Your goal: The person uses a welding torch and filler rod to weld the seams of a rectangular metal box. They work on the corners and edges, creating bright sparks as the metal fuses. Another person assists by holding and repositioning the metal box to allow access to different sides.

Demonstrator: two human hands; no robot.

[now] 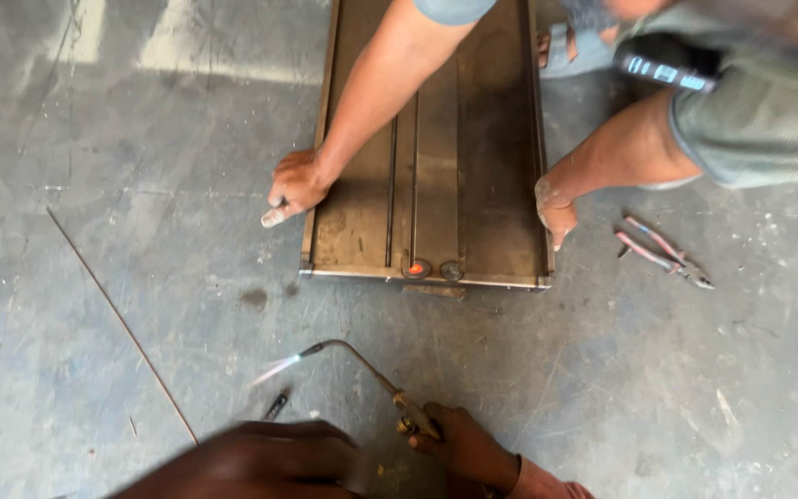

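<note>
- Bottom centre of frame: right hand (462, 445) wrapped tight around the brass grip of a gas torch (373, 374), fingers fully closed on it.
- Torch neck curves up and left from the grip; nozzle sits just left of centre, lit, with a pale flame (274, 370) pointing lower left, low over the concrete floor (94, 277).
- Left hand (270, 459) at bottom edge, left of the torch grip, blurred and close to the camera; cannot tell how far its fingers are open or whether they hold anything.
- Small dark stub (276, 405) lies on the floor just below the flame.
- Upper centre: rusty brown metal frame (436, 157) lies flat on the floor, two thin bars running lengthwise down its middle.
- Near edge of frame has two round spots; the left one (416, 269) glows orange-red.
- Another person crouches at the top right: one hand (296, 185) presses on the frame's left rail, the other (556, 212) on its right rail.
- Pliers (662, 251) with red handles lie on the floor right of the frame, near that person's hand.
- Thin wire rod (122, 323) lies diagonally across the floor at left.
</note>
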